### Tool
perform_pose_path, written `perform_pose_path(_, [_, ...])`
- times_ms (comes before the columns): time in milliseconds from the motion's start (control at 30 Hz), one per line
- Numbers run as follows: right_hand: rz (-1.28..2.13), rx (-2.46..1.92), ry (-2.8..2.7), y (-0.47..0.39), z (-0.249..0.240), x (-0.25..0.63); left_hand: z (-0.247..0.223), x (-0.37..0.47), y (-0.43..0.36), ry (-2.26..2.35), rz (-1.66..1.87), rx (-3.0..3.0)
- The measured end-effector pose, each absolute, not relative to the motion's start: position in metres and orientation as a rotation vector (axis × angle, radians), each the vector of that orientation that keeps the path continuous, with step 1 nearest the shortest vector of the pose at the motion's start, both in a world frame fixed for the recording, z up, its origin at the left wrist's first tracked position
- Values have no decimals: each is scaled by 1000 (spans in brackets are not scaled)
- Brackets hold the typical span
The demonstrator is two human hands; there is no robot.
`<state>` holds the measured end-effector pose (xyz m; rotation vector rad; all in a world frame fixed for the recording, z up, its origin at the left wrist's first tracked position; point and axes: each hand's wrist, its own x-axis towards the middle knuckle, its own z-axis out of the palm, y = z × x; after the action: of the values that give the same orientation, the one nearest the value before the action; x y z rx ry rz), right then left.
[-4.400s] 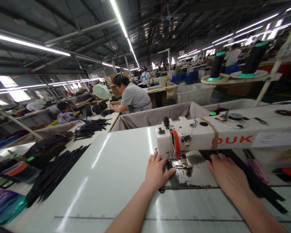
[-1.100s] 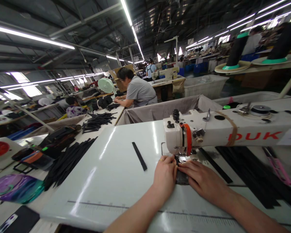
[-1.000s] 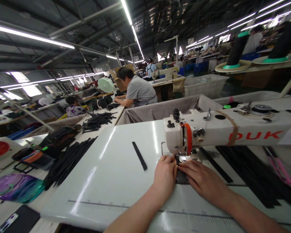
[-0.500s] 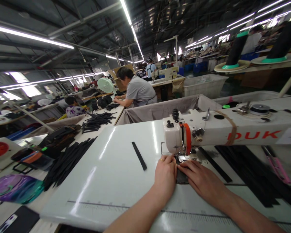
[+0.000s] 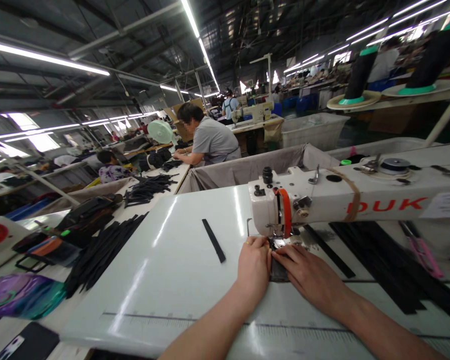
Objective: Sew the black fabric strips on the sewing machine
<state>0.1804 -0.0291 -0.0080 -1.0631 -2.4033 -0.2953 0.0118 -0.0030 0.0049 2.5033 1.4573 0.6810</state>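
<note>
Under the head of a white sewing machine, both hands press down on a small black fabric piece. My left hand lies along its left side, fingers curled together near the presser foot. My right hand reaches in from the right, fingertips closed on the piece beside the foot. The hands hide most of the piece; only its near end shows. A single black strip lies on the table to the left of my left hand. Right of the needle area is another black strip.
Several long black strips and pink-handled scissors lie under the machine arm. A pile of black strips, a purple bag and a phone are at left. Thread cones stand at upper right. A co-worker sits ahead.
The whole view has shifted slightly. Both hands stay on the fabric piece at the presser foot, with hardly any visible movement.
</note>
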Motion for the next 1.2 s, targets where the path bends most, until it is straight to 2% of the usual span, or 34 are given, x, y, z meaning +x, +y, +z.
perform_pose_path(333, [-283, -1013, -2437, -28, -11, 184, 10, 1, -6, 1442, 633, 2588])
perform_pose_path(500, [-290, -1036, -2433, -29, -8, 182, -1, -88, 12, 1983, 487, 2504])
perform_pose_path(600, [-255, -1035, -2425, -31, -6, 181, -3, -154, 21, 2153, 312, 2407])
perform_pose_path(700, [-118, -979, -2416, -33, -4, 181, 5, -170, 28, 2316, 245, 2375])
perform_pose_path(767, [25, -922, -2433, -35, -1, 181, 12, -144, 31, 2211, 317, 2488])
perform_pose_path(900, [209, -866, -2442, -39, 4, 182, 20, -64, 36, 1250, 481, 2821])
perform_pose_path(967, [250, -867, -2440, -39, 5, 183, 19, -43, 37, 952, 483, 2832])
perform_pose_path(1200, [278, -915, -2450, -37, 3, 183, 14, -55, 32, 1188, 594, 2681])
